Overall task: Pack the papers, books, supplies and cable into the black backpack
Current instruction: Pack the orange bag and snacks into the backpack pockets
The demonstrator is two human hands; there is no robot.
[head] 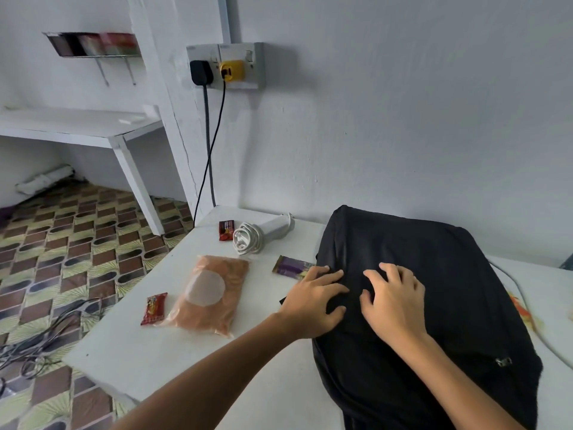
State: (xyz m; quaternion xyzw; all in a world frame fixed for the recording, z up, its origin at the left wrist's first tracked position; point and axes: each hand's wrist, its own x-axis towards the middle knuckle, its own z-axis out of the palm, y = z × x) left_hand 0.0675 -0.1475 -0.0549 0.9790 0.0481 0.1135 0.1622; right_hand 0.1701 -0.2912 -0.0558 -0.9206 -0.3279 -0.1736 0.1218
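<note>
On the near-right part of the white table (130,352) lies the black backpack (434,290), flat, its far end toward the wall. Both hands rest on its left-centre fabric: the left hand (313,301) lies with fingers spread and nearly straight across the bag's left edge, gripping nothing; the right hand (395,297) has fingers bent and fingertips pressing into the cloth (whether it pinches a fold or a zip pull cannot be determined). No opening is visible.

Risk, judged from this layout: if the bag is dragged or lifted to find its opening, its left edge could sweep the purple wrapper (293,267), just beside it, toward the table's left edge.

Farther left lie the bag of orange powder (210,294) and the red sachet (154,309), the sachet close to the left edge and liable to slide off if nudged.

At the far-left corner sits the coiled white cable (248,240) with its white power strip (276,228) and a red packet (226,230); a loose coil may unwind when lifted.
</note>
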